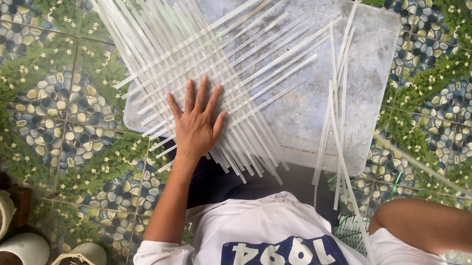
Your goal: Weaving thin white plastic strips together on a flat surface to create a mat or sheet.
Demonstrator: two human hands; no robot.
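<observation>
Left hand (196, 123) flat on woven strips (207, 69), board's (310, 114) right half open.

My left hand (195, 123) was flat, palm down, fingers (202, 92) spread wide, arm stretched straight out front. Right arm bent out to the side, hand off camera, so no idea there.

Woven strips (206, 79) lie on the board (310, 114) (loose strips (336, 110) to their right).

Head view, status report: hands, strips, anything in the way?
Left hand flat, pressing woven white strips. Right hand out of frame. Loose strips lie beside on grey board.
</observation>
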